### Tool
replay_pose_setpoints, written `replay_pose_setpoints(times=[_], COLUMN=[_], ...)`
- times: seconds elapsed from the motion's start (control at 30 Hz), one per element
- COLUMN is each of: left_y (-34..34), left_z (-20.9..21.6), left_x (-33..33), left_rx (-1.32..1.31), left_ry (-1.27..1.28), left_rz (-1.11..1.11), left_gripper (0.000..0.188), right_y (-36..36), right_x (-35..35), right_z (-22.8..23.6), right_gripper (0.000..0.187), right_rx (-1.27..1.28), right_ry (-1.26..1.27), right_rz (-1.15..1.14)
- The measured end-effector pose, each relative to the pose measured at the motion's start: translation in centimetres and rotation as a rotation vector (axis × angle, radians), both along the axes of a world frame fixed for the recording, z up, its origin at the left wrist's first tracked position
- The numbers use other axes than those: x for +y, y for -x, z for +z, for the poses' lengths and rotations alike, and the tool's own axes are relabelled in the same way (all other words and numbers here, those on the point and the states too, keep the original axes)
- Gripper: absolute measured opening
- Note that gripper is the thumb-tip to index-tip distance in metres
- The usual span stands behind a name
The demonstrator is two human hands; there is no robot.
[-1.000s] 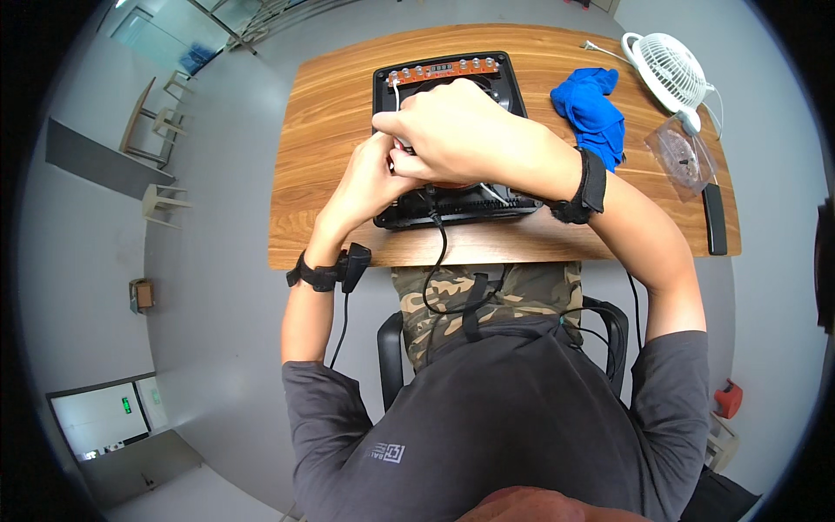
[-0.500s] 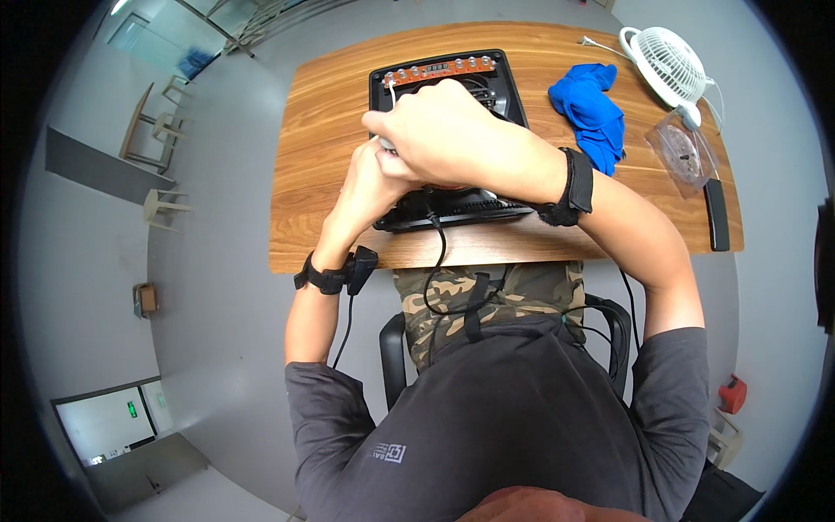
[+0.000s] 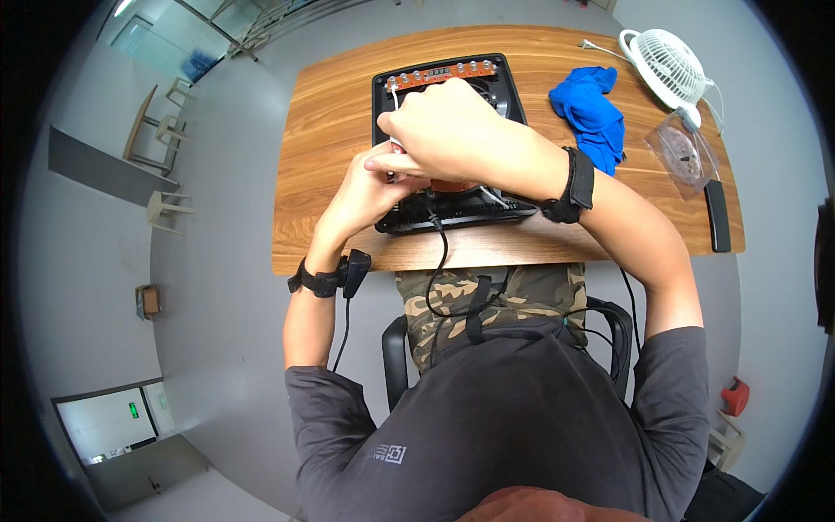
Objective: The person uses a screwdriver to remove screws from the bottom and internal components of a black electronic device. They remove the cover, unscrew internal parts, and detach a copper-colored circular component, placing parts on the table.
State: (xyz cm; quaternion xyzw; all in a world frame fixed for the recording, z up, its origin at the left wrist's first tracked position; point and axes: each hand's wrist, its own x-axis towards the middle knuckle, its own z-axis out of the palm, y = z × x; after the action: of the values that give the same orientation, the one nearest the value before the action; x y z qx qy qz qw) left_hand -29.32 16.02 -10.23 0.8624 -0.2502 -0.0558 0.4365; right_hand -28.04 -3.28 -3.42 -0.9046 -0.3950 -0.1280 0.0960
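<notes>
A black appliance housing (image 3: 379, 130), its insides bared, lies on the table before me; it looks like an induction cooker. Along its far side runs an orange circuit board (image 3: 452, 75) with a small display. A white cable (image 3: 396, 97) leads from the board's left end down to my hands. My right hand (image 3: 448, 126) is closed over the middle of the housing, its fingers around the cable. Beside it, at the housing's left edge, my left hand (image 3: 365, 187) is closed too; its fingertips and whatever they grip are hidden.
A black power cord (image 3: 439, 239) runs off the housing's near side toward my lap. To the right lie a blue cloth (image 3: 590, 113), a white fan (image 3: 668, 65), a clear plastic bag (image 3: 683, 157) and a black strip (image 3: 718, 216). The wooden table's (image 3: 326, 209) near edge fronts my lap.
My hands have shifted slightly apart, and the right thumb now reaches across toward my left hand. A bit more of the housing's inside and the white cable shows.
</notes>
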Motion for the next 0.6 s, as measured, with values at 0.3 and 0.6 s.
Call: replay_pose_setpoints(times=[0.3,0.6], left_y=[-0.2,0.0], left_z=[-0.5,-0.8], left_x=[-1.1,0.5], left_rx=[-0.08,0.01], left_ry=[-0.007,0.012], left_rz=[0.057,-0.012], left_gripper=[0.032,0.024], right_y=[-0.4,-0.2], right_x=[0.1,-1.2], right_z=[-0.6,-1.2], right_gripper=[0.036,0.036], right_rx=[-0.007,0.065], right_ry=[-0.056,-0.17], right_rz=[-0.018,0.051])
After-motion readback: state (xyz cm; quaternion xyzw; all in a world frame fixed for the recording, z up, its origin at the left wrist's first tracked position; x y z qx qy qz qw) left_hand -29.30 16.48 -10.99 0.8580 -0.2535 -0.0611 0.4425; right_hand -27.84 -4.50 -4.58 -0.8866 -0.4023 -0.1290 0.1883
